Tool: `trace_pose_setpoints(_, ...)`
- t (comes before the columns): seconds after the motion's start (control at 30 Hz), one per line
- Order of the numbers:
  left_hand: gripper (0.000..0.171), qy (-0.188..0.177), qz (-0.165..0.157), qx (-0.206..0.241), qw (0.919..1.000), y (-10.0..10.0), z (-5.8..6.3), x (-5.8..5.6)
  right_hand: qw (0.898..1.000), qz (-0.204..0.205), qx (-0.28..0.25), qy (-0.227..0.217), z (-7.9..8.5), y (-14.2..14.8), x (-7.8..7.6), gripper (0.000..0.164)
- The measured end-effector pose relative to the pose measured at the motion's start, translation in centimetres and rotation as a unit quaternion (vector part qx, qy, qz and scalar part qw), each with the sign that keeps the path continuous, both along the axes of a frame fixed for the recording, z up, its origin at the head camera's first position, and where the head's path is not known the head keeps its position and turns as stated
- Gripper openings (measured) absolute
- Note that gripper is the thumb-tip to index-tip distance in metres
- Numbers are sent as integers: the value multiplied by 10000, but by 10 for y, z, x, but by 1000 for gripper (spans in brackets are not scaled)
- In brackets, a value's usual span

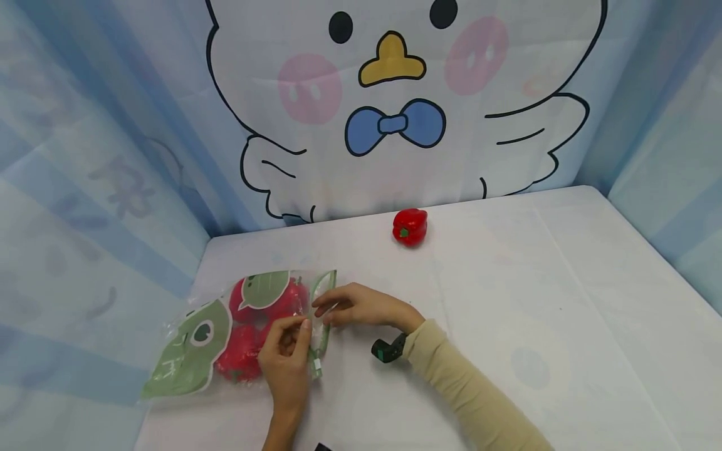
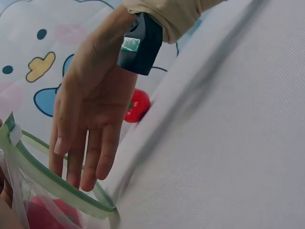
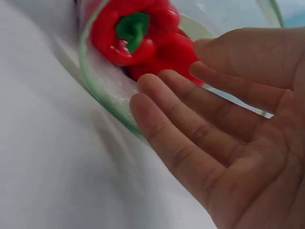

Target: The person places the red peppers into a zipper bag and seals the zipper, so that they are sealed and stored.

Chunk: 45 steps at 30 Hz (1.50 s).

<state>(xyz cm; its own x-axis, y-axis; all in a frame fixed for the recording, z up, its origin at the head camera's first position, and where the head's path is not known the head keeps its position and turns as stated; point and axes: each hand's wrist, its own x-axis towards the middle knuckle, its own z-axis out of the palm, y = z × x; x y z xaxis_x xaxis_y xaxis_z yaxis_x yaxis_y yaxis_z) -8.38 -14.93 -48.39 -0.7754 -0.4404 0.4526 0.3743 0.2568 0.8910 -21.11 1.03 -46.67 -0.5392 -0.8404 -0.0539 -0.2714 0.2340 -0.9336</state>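
A clear zip bag [image 1: 194, 347] with a green cartoon print lies on its side at the left, its green-edged mouth facing right. Several red bell peppers [image 1: 239, 354] are inside; one pepper [image 3: 167, 62] near the mouth shows its green stem in the right wrist view. My left hand [image 1: 286, 369] pinches the bag near the mouth's lower side; its fingertips are mostly hidden in the left wrist view. My right hand [image 1: 363, 305] holds nothing. Its extended fingers [image 2: 93, 152] reach into the bag's opening, short of the peppers.
Another red bell pepper [image 1: 410, 227] sits by itself near the back edge of the white table [image 1: 507, 282]. A dark wrist camera [image 1: 389, 348] is strapped under the right wrist. Printed curtains [image 1: 101, 188] stand behind and beside the table.
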Motion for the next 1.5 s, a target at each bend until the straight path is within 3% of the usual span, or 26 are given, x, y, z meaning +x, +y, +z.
trace_pose_setpoints(0.23,12,-126,53,-21,9999,1,0,1,9994,-98,-172,-290,7,12,-7,45)
trace_pose_setpoints(0.4,12,-123,53,-28,9999,1,1,1,9990,-328,-226,-185,11,23,-12,43)
trace_pose_setpoints(0.67,13,43,107,-214,9997,1,0,0,9924,-1100,-552,-37,18,40,-21,40)
trace_pose_setpoints(0.87,11,-137,-158,-173,9996,1,-1,-1,9720,-2136,-967,156,21,51,-28,40)
trace_pose_setpoints(1.0,10,-233,-320,-226,9990,2,-2,-2,9571,-2596,-1285,122,21,60,-32,44)
trace_pose_setpoints(1.3,12,-685,-764,282,9943,-3,-5,-2,9277,-3210,-1906,-83,19,86,-43,45)
trace_pose_setpoints(1.5,15,-766,-1089,369,9904,-9,-6,-4,9041,-3619,-2271,-10,16,104,-50,43)
